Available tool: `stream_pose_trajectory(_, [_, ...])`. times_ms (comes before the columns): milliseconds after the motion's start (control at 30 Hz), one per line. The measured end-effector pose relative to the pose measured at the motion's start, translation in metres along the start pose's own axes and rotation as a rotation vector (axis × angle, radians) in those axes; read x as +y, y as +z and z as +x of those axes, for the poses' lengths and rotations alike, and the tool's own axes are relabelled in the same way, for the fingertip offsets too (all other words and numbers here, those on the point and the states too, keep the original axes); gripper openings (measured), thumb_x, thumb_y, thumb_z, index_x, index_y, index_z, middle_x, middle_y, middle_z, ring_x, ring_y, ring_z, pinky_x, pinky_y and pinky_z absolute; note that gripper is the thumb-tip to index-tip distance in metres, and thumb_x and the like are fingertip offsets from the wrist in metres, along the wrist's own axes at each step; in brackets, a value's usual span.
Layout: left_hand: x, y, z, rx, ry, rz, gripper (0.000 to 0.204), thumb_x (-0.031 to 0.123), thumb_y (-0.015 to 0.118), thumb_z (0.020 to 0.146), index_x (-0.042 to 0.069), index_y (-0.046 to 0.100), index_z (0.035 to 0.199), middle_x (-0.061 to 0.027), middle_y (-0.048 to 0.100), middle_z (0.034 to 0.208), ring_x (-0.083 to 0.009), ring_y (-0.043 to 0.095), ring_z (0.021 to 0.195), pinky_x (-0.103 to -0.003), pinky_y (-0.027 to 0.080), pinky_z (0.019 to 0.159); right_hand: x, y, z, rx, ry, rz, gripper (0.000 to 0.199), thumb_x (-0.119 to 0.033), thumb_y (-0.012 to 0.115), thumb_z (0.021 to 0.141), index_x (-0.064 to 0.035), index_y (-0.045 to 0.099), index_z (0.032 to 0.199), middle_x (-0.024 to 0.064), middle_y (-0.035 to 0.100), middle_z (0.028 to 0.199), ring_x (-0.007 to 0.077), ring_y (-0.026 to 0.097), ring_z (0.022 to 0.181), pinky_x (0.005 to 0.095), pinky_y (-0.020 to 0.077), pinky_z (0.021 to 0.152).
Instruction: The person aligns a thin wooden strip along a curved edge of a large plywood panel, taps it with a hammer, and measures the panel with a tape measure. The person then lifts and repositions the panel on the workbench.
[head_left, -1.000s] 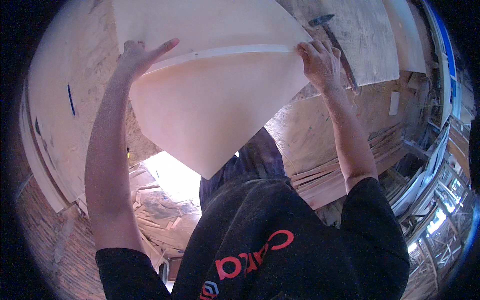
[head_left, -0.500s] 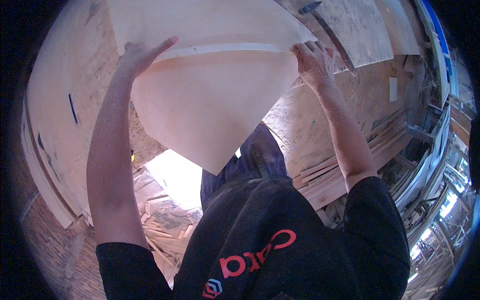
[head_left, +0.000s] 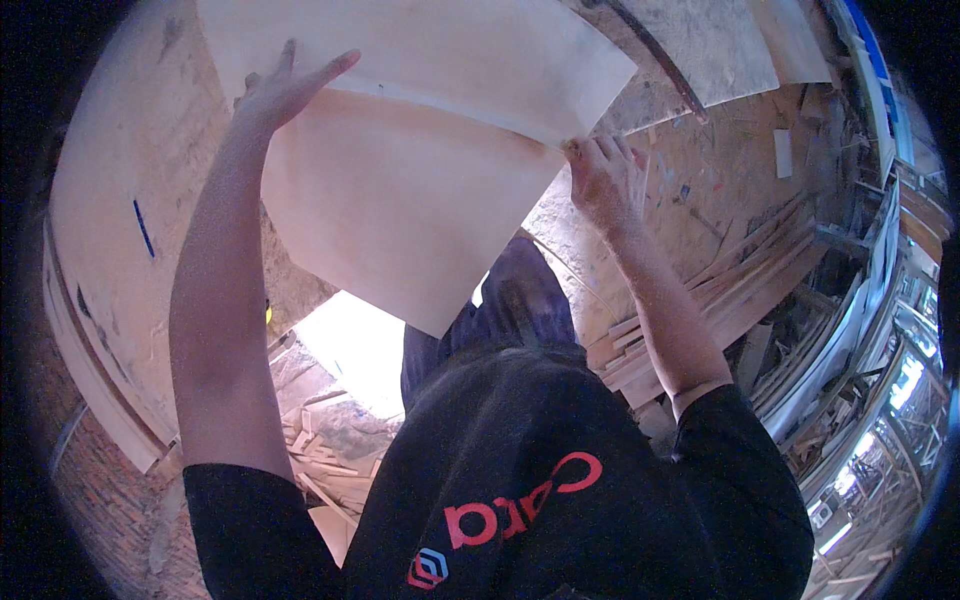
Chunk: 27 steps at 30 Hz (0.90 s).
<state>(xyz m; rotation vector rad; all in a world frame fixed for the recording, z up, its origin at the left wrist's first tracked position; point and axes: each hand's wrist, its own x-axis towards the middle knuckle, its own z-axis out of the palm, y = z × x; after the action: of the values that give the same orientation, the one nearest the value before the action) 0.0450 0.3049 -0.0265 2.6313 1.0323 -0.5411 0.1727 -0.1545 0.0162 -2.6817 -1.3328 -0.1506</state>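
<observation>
A thin pale wooden sheet (head_left: 410,210) tapers toward me, its pointed corner hanging over my legs. Beyond it lies another pale sheet (head_left: 470,45), and a narrow light strip (head_left: 430,105) runs slantwise along the line between them. My left hand (head_left: 285,92) rests at the left end of that line, thumb and fingers spread, with nothing gripped. At the right end, the fingers of my right hand (head_left: 605,180) pinch the near sheet's corner, where the strip also ends. Whether they hold the strip too cannot be made out.
Right of the far sheet lies a dark handle (head_left: 655,55), cut off by the top of the view. Stacked wooden slats (head_left: 710,310) stand at the right. Offcuts (head_left: 330,470) litter the floor at lower left. A dark blue stick-like object (head_left: 143,228) lies on the left board.
My right hand has come nearer and a little left, and the strip now slants down toward it. My left hand's fingers have spread wider. The hammer's head has left the view.
</observation>
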Motion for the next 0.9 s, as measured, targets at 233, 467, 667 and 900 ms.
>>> stream_pose_trajectory(233, [0.014, 0.016, -0.094, 0.519, -0.047, -0.171, 0.133, 0.09, 0.06, 0.072, 0.002, 0.015, 0.162, -0.0322, 0.029, 0.16, -0.0427, 0.024, 0.152, -0.068, 0.012, 0.121, 0.008, 0.009, -0.002, 0.043, 0.027, 0.257, 0.018, -0.018, 0.073, 0.091, -0.0122, 0.072, 0.108, 0.0091, 0.069, 0.106, 0.0297, 0.068, 0.099, 0.0431, 0.0544, 0.081])
stream_pose_trajectory(467, [0.036, 0.088, -0.26, 0.409, 0.195, 0.09, 0.129, 0.088, 0.064, 0.071, -0.004, 0.032, 0.156, -0.0275, 0.019, 0.165, -0.0411, 0.013, 0.156, -0.068, 0.009, 0.121, 0.013, 0.022, 0.007, 0.082, 0.137, 0.482, 0.013, -0.017, 0.075, 0.089, -0.012, 0.077, 0.101, 0.0133, 0.07, 0.101, 0.032, 0.071, 0.088, 0.0418, 0.0572, 0.075])
stream_pose_trajectory(667, [0.045, 0.106, -0.283, 0.271, 0.207, -0.105, 0.146, 0.078, 0.081, 0.056, -0.004, 0.019, 0.159, -0.0272, 0.016, 0.166, -0.04, 0.01, 0.157, -0.056, 0.014, 0.125, 0.009, 0.028, -0.001, 0.073, 0.173, 0.465, 0.014, -0.012, 0.076, 0.088, -0.0099, 0.077, 0.101, 0.012, 0.069, 0.097, 0.0279, 0.072, 0.084, 0.0381, 0.058, 0.073])
stream_pose_trajectory(900, [0.049, 0.098, -0.282, 0.206, 0.159, -0.08, 0.148, 0.078, 0.083, 0.052, -0.004, 0.021, 0.159, -0.0242, 0.013, 0.168, -0.0387, 0.01, 0.157, -0.056, 0.016, 0.125, -0.017, 0.027, -0.027, 0.139, 0.197, 0.459, 0.014, -0.01, 0.076, 0.088, -0.0096, 0.075, 0.102, 0.0104, 0.069, 0.097, 0.0253, 0.071, 0.08, 0.0364, 0.0584, 0.072])
